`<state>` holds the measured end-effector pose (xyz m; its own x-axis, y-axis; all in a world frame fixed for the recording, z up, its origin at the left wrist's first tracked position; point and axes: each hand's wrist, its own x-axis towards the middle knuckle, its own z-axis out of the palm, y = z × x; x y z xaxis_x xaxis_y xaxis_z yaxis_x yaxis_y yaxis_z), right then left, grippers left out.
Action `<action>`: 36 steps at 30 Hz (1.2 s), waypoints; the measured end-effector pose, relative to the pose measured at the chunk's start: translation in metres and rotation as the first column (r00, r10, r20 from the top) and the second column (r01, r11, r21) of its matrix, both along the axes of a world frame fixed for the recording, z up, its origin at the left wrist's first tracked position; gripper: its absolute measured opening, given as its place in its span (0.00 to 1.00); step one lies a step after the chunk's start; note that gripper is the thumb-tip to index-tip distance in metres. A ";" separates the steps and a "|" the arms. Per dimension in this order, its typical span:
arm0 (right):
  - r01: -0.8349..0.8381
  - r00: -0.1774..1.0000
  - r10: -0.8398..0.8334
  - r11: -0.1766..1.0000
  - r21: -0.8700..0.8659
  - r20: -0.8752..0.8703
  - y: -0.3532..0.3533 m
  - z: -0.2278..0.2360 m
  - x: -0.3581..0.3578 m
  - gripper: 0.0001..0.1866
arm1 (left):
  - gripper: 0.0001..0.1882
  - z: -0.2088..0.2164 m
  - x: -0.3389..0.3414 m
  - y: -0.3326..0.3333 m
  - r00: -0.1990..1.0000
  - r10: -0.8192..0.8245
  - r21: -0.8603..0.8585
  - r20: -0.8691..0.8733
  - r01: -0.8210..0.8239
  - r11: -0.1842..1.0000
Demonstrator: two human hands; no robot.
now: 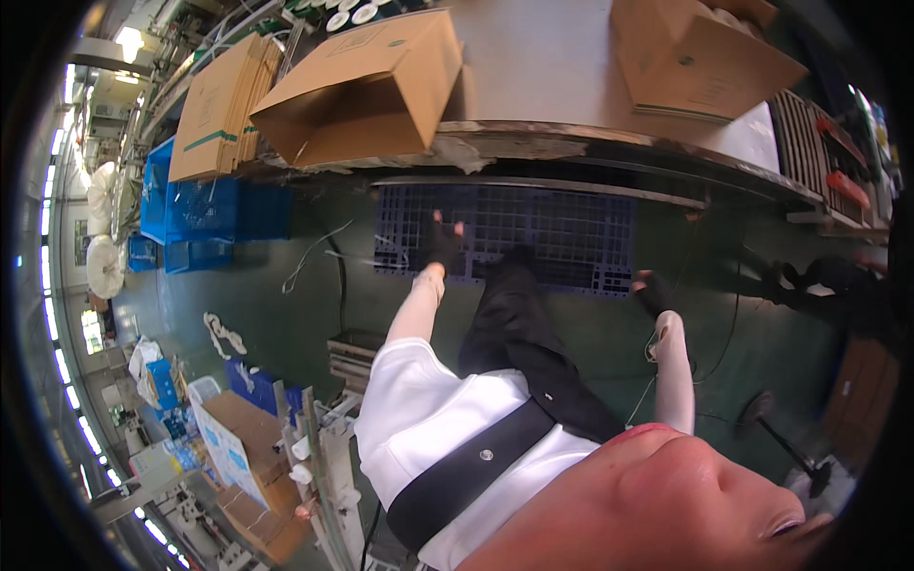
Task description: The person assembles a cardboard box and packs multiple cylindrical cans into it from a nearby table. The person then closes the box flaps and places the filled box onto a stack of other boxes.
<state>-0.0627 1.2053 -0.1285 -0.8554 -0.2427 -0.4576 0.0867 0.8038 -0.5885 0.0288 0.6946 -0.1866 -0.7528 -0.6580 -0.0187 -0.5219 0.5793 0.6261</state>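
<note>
My left hand (441,242), in a dark fingerless glove, hangs over the blue slatted pallet (581,233) on the floor. Its bare fingertips are apart and nothing shows between them. Off to the right, my right hand (651,293) wears a similar dark glove and hangs loosely beside the pallet's right end. Only a few of its fingertips show, slightly apart, with nothing seen in them. On the workbench (543,67) ahead, a cardboard box (367,81) lies with its open end toward me. Another cardboard box (685,71) stands farther right. Neither hand touches a box.
Flat cardboard sheets (214,119) lean at the bench's left, above blue crates (205,209). White-topped rolls (352,15) stand at the back. Loose cord (314,252) lies on the green floor. A stand with a round base (759,407) is at right; cartons (252,428) sit at lower left.
</note>
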 end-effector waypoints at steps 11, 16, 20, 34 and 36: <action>0.498 0.815 -0.370 0.841 -0.213 0.445 0.019 -0.008 0.068 0.20 | 0.22 0.155 -0.229 -0.098 0.972 -0.188 -0.176 0.142 0.211 0.961; 0.298 0.949 -0.226 0.870 -0.394 0.217 -0.126 0.071 -0.099 0.24 | 0.17 0.220 -0.259 -0.054 0.997 -0.064 -0.132 -0.031 0.060 0.989; 0.165 0.978 0.019 0.550 -0.819 0.210 -0.272 0.187 -0.229 0.32 | 0.16 0.306 -0.269 0.006 0.950 -0.311 0.007 -0.012 0.311 0.950; -0.463 0.800 0.399 0.885 -0.039 -0.448 -0.436 0.243 -0.385 0.26 | 0.51 0.349 -0.245 -0.277 0.943 0.236 -0.548 -0.233 -0.328 0.770; -0.406 0.895 0.377 0.910 -0.084 -0.240 -0.480 0.274 -0.372 0.25 | 0.52 0.322 -0.213 -0.343 0.960 0.278 -0.045 -0.035 -0.280 0.959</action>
